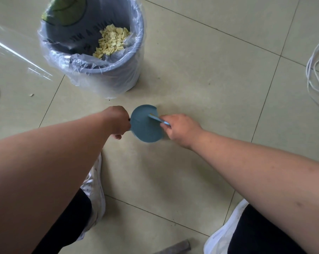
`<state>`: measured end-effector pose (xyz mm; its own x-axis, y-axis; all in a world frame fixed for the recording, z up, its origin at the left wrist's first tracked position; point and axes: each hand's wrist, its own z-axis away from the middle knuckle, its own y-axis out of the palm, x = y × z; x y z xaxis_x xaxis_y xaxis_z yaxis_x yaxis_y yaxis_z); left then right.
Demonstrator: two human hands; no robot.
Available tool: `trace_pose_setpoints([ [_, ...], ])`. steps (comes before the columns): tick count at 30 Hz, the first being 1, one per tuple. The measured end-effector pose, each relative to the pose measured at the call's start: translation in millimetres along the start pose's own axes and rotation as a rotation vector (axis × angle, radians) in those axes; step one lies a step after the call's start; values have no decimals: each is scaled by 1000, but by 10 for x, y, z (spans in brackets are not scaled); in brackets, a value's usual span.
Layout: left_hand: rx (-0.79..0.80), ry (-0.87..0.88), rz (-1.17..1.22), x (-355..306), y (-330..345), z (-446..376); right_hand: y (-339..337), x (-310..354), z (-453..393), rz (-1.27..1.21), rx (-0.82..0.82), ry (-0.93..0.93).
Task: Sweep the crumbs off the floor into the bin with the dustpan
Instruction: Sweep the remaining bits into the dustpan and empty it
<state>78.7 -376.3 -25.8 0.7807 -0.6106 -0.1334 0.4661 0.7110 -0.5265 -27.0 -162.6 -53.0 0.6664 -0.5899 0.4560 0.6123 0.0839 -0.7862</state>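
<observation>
Sneakers (94, 189), white, at bottom of frame w/ black trouser legs, on pale tiled floor (200, 70). Mid-frame: left hand (116, 121) gripping handle of round blue dustpan (145, 125), fingers curled round it; right hand (179, 128) pinching small blue brush (157, 119), its tip lying over the pan. Upper left: grey bin (107, 74) w/ clear liner, pale yellow crumbs (112, 41) piled inside. One stray crumb (31, 94) on floor at left. White cable (318, 68) coiled at right edge.

A small round blue dustpan (145, 125) sits low on the tiled floor, just before the bin (92, 50). The grey, plastic-lined bin holds pale yellow crumbs (112, 41). One crumb (31, 94) lies left of it.
</observation>
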Motion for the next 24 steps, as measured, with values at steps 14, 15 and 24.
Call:
trace_pose_setpoints([
  [14,8,1,0,-14,-21,-140,-687,-1423,18,97,-241,735],
  [15,11,-2,8,-16,-20,-147,-653,-1454,56,80,-220,729],
  [24,-18,-11,0,-13,2,-250,-494,-1011,-266,-89,-213,437],
])
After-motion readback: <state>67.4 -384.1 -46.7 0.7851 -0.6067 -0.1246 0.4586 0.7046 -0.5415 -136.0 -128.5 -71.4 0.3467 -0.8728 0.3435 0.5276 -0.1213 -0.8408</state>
